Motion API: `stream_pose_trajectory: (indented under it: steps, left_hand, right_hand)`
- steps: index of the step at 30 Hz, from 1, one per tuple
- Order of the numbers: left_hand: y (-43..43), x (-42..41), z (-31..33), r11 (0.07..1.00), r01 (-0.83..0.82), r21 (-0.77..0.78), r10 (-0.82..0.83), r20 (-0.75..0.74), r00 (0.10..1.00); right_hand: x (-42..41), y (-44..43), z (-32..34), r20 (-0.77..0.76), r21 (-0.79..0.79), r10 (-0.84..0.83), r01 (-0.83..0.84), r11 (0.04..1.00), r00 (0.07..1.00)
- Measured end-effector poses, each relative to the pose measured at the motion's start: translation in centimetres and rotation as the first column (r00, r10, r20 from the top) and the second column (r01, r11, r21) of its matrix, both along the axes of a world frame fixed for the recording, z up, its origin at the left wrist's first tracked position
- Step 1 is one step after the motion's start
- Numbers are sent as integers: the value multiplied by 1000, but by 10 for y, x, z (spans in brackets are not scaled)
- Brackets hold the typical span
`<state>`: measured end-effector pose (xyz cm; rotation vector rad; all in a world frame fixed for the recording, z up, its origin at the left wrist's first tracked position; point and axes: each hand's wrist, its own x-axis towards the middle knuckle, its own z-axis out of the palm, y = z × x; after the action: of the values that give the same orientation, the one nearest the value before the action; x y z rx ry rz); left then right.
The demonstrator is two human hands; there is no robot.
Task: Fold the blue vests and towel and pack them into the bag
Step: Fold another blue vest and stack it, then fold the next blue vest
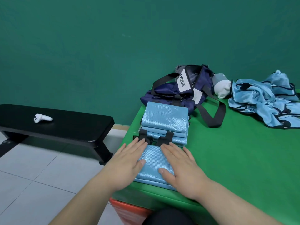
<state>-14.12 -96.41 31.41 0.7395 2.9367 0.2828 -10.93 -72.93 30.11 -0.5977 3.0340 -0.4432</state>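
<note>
A folded light-blue vest [152,161] lies at the near left corner of the green mat [235,151]. My left hand [129,161] and my right hand [180,164] press flat on it, fingers straight, one on each side. Black straps [146,137] stick out just past my fingertips. Beyond them sits a stack of folded light-blue vests [165,120]. The navy bag [178,88] with black straps and a white label lies behind the stack, its top facing away. A heap of unfolded blue vests [266,101] lies at the far right.
A white and grey bottle-like object [221,86] lies between the bag and the heap. A black bench [61,127] on the tiled floor to the left carries a white controller [42,118]. A green wall stands behind. An orange block [128,210] sits under the mat's near corner.
</note>
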Motion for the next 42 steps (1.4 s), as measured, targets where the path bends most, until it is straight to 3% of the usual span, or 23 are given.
stream_pose_trajectory:
  steps: [5, 11, 15, 19, 25, 31, 42]
  left_hand:
    - [0, 4, 6, 994, -58, -89, 56, -18, 998]
    - [17, 21, 29, 980, -155, -122, 136, -149, 979]
    - [46, 31, 25, 970, -130, -203, 65, -300, 952]
    - [100, 38, 25, 987, 26, -161, -77, -321, 944]
    - [191, 34, 34, 975, 197, -100, -214, -198, 957]
    - [269, 4, 20, 965, 254, -68, -262, -187, 947]
    - [352, -53, -24, 961, 176, 214, -140, -176, 974]
  right_hand:
    - [0, 3, 4, 30, -24, 5, -5, 1000, 1000]
    - [6, 28, 22, 40, -138, -69, 74, 988, 997]
    - [15, 52, 28, 34, -211, -114, 119, 970, 993]
    - [19, 98, 30, 10, -211, -185, 183, 960, 983]
    - [19, 190, 36, 9, -200, -348, 343, 918, 937]
    - [6, 265, 37, 5, -151, -467, 462, 874, 884]
    - [-59, 348, 32, -21, -68, -593, 590, 804, 805]
